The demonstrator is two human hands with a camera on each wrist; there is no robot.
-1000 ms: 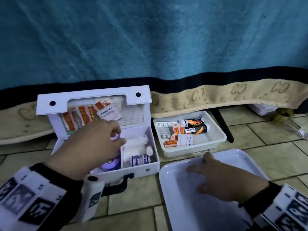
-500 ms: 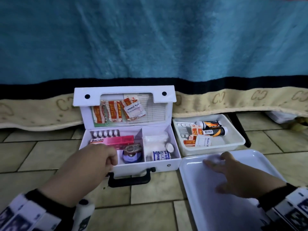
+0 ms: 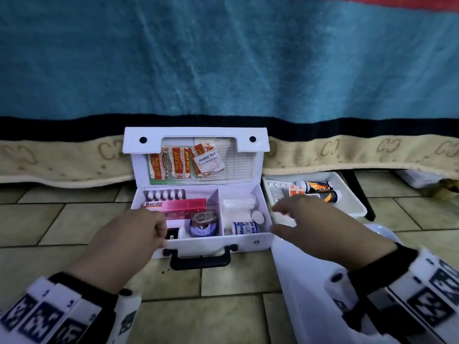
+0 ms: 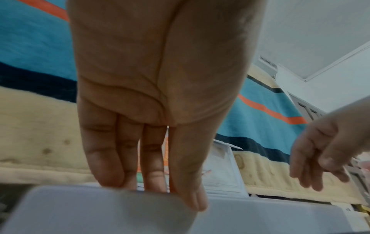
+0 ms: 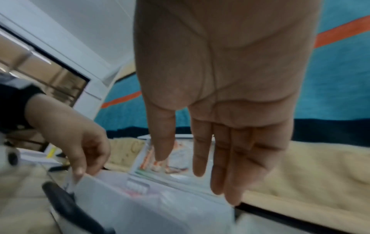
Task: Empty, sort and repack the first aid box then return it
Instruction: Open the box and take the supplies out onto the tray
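Hanging down behind everything is a big fuzzy teal blanket (image 3: 223, 58) with a dark band and a cream plush hem, and its bottom edge sits right behind the box. Under that is a floor of glossy beige tiles (image 3: 223, 316) with thin dark grout lines; there's a bare stretch of it in front of the box.

The landmark here is the white hard-plastic first aid box (image 3: 211, 242): rectangular, sharp corners, lid propped upright against the blanket hem, black plastic handle (image 3: 200, 260) on its front wall. Right of the box a smooth white plastic tray (image 3: 305, 294) sits almost against its corner, and behind that, also right of the box, is a deeper white plastic tub (image 3: 357, 209) with dark tubes in it.

Inside the box a divider splits it in two. The left half has a pink cardboard Bacidin carton (image 3: 176, 204), a foil blister strip of white pills (image 3: 165, 194) behind it and a round purple-lidded jar (image 3: 202, 228) in front. The right half has a crinkly clear bag of cotton (image 3: 237, 206) and a rolled white bandage (image 3: 244, 228). Orange plaster sachets (image 3: 178, 166) are tucked in the lid.

The left hand (image 3: 131, 238) is at the box's front-left edge, fingers bent down over the rim and touching it. The right hand (image 3: 313, 225) hovers just right of the box, fingers straight, loosely spread, holding nothing.
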